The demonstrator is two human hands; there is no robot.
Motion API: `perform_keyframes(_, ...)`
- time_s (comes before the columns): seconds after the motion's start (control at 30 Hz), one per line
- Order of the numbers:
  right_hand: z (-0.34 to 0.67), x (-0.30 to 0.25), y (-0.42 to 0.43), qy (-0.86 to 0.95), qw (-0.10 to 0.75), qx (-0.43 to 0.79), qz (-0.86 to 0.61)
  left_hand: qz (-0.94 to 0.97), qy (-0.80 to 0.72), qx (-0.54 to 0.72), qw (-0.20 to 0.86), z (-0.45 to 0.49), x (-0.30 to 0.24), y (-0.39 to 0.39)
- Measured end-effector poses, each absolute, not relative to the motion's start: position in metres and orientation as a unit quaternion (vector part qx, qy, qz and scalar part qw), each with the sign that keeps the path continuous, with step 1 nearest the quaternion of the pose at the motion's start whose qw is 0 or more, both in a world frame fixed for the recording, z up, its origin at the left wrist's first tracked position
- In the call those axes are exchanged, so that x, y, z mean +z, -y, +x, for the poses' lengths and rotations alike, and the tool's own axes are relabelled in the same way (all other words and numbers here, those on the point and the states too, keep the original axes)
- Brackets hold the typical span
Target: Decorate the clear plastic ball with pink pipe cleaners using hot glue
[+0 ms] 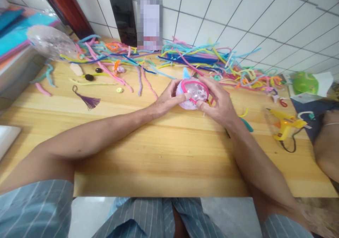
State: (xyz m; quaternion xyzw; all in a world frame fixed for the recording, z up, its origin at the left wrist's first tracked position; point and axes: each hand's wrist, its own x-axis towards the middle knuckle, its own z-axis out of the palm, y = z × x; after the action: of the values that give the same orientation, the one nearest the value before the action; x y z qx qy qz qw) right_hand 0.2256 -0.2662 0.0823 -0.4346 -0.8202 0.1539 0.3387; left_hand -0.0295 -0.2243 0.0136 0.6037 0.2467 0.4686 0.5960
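Note:
Both my hands grip a small round, clear-topped case (195, 89) with a bright pink rim and a pale lilac side. A light blue pointed piece sticks up behind it. My left hand (173, 97) wraps its left side, the thumb lying across the front rim. On the right, my right hand (217, 100) is closed round the other edge, thumb near the bottom of the rim. What shows through the clear top is too blurred to make out. The case is held just above the wooden table (148, 153), tilted toward me.
Many coloured pipe cleaners (196, 56) lie heaped along the tiled wall, with two phones (123, 17) leaning behind. A purple tassel (88, 98) rests at left near a clear plastic bag (51, 41). A yellow glue gun (286, 123) with a black cord lies right, beside another person's arm (327, 142).

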Motion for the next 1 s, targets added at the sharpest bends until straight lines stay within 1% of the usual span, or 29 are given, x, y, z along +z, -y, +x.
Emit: perform_keyframes(1.0, 0.2286, 0.0888, 0.2657, 0.818, 0.347, 0.163, -0.427, 0.524, -0.188, 0.462, 0.690, -0.0244, 0.0188, 0.2269)
